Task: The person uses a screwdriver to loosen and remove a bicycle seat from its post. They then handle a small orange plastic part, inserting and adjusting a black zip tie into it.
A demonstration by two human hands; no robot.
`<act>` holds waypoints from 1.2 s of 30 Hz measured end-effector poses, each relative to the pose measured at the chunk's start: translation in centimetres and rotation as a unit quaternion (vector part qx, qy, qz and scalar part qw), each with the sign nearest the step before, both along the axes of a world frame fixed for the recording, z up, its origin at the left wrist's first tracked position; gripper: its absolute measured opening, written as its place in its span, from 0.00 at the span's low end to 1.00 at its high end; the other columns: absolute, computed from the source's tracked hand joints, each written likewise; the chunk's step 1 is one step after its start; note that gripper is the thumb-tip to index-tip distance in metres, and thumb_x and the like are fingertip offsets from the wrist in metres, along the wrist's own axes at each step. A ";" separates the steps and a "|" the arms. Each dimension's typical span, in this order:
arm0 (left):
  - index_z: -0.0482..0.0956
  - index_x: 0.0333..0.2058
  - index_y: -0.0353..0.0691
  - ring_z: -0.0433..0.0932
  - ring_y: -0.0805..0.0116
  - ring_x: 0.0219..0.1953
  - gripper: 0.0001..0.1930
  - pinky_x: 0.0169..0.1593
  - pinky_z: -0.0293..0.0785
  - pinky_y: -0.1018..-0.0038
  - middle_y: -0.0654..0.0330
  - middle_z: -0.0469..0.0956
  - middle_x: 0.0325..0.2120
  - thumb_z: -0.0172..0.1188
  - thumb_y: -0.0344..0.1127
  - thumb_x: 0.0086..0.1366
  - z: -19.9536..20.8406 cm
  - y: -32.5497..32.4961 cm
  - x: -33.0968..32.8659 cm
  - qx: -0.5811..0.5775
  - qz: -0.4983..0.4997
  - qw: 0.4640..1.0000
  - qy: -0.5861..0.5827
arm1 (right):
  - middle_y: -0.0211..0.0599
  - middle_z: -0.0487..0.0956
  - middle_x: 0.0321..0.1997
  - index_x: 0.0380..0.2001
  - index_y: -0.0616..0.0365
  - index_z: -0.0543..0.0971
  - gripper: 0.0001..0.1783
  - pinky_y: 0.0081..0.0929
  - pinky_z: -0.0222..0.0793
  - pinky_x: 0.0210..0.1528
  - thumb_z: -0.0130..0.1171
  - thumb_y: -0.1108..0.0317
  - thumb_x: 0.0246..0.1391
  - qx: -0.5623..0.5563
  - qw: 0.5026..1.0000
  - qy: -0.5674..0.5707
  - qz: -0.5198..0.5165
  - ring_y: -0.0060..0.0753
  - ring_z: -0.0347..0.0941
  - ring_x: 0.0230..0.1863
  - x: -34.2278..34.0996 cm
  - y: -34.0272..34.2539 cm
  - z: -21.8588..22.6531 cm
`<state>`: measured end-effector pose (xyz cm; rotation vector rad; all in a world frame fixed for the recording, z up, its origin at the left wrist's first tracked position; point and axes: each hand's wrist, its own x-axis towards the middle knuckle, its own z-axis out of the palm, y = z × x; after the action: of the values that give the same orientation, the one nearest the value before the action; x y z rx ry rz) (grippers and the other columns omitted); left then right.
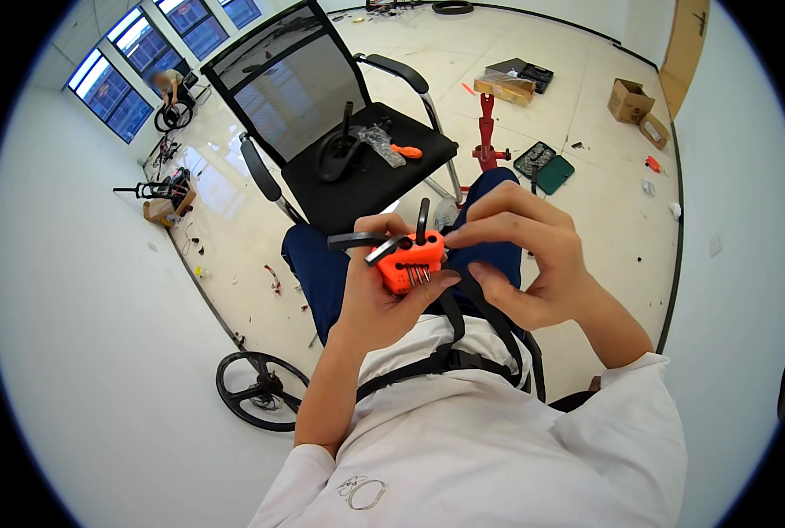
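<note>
One-handed, holding an orange, blocky plastic hex-key holder (414,255) with dark, bent metal keys (357,240) in the left hand (373,297), above the navy-trousered lap (311,273), wrapped by fingers and thumb. Probably light, stiff and sturdy (perhaps slippery at the keys); best gripped by the body. Holding the right hand (542,273) alongside, curled but parted, apparently empty; cannot tell whether touching.

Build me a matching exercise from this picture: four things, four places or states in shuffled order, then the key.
Things
1. Orange key holder
2. Nearest black wheel
3. Green case
4. Orange-handled tool

Places or states
A. On the seat of the black chair
B. In the left hand
C. Beside the left-hand white wall
D. Lying open on the floor

Pairs: 1-B, 2-C, 3-D, 4-A
</note>
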<state>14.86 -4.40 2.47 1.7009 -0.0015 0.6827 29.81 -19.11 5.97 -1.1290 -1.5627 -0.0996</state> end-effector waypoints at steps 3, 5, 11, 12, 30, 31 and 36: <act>0.60 0.48 0.37 0.78 0.72 0.36 0.32 0.36 0.76 0.76 0.57 0.70 0.39 0.73 0.24 0.50 -0.5 0.4 -0.1 0.127 0.030 0.991 -0.031 | 0.41 0.76 0.35 0.39 0.61 0.81 0.19 0.27 0.70 0.35 0.64 0.76 0.37 0.006 1.000 -0.028 -0.009 0.36 0.73 0.35 -0.5 -0.6 0.4; 0.60 0.48 0.38 0.78 0.72 0.36 0.32 0.37 0.76 0.76 0.57 0.70 0.39 0.74 0.24 0.50 -0.4 0.0 0.1 0.140 0.023 0.987 -0.070 | 0.43 0.76 0.35 0.39 0.62 0.81 0.18 0.26 0.70 0.35 0.65 0.77 0.38 0.020 0.999 -0.021 -0.021 0.35 0.74 0.34 -0.7 -0.5 0.5; 0.61 0.48 0.39 0.76 0.72 0.35 0.32 0.37 0.75 0.76 0.58 0.71 0.37 0.73 0.23 0.50 0.2 -0.5 0.2 0.191 0.014 0.977 -0.092 | 0.43 0.77 0.40 0.40 0.61 0.82 0.15 0.28 0.73 0.35 0.65 0.78 0.44 0.030 0.998 -0.037 -0.043 0.36 0.76 0.36 -0.3 0.4 0.8; 0.61 0.48 0.39 0.76 0.72 0.35 0.32 0.36 0.75 0.76 0.58 0.71 0.37 0.73 0.24 0.50 0.1 -0.5 0.2 0.195 0.019 0.976 -0.092 | 0.43 0.78 0.42 0.40 0.60 0.82 0.15 0.28 0.73 0.36 0.64 0.78 0.45 0.025 0.997 -0.061 -0.035 0.37 0.76 0.36 -0.1 0.5 0.8; 0.65 0.48 0.37 0.75 0.67 0.31 0.23 0.36 0.72 0.74 0.56 0.73 0.31 0.65 0.30 0.56 -1.5 1.2 1.9 0.200 0.074 0.975 0.069 | 0.37 0.78 0.28 0.35 0.59 0.80 0.16 0.23 0.72 0.28 0.68 0.79 0.39 0.020 0.995 -0.097 0.025 0.32 0.75 0.24 -4.0 2.5 -1.0; 0.65 0.48 0.36 0.74 0.68 0.31 0.23 0.36 0.72 0.74 0.57 0.74 0.30 0.66 0.29 0.56 -1.3 1.7 1.7 0.335 0.076 0.939 0.025 | 0.37 0.78 0.29 0.36 0.59 0.80 0.17 0.24 0.72 0.30 0.69 0.79 0.37 0.021 0.996 -0.078 0.022 0.33 0.76 0.26 -3.5 2.5 -0.5; 0.66 0.48 0.33 0.74 0.72 0.34 0.25 0.39 0.73 0.75 0.57 0.74 0.36 0.67 0.25 0.53 -1.0 0.9 0.4 0.086 0.001 0.994 0.074 | 0.36 0.76 0.35 0.43 0.61 0.80 0.19 0.23 0.71 0.31 0.67 0.72 0.43 -0.014 0.999 -0.041 -0.011 0.30 0.74 0.28 -0.3 1.9 1.3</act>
<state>15.25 -3.53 1.45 1.9150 0.0464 0.5708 29.48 -17.17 7.25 -1.1769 -1.6291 -0.1406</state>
